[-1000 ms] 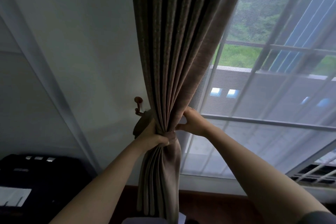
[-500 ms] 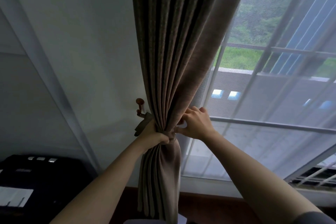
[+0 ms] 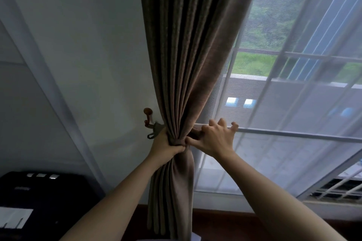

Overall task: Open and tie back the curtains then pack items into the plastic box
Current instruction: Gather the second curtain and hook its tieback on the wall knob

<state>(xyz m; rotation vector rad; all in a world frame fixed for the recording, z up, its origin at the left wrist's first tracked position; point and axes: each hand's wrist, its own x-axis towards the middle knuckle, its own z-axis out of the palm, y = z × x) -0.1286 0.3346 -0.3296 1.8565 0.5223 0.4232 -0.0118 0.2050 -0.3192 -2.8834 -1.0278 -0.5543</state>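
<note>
A brown pleated curtain [image 3: 188,55] hangs in the middle of the head view, gathered into a tight bunch at waist height. My left hand [image 3: 166,143] is clenched around that bunch from the left. A grey tieback strap [image 3: 155,130] runs from a brown wall hook [image 3: 147,116] to just behind my left hand. My right hand [image 3: 214,139] is on the right side of the bunch, thumb touching the curtain near my left fingers, the other fingers spread and curled with nothing clearly in them. The plastic box is not in view.
A sheer white curtain [image 3: 293,123] covers the window on the right, with a window rail [image 3: 293,134] behind my right hand. A black device [image 3: 43,191] with a white label sits at lower left. White wall lies to the left.
My right hand has let go of the curtain's right edge and spread its fingers, moving slightly right. My left hand keeps its grip on the bunch. The view has shifted a little downward.
</note>
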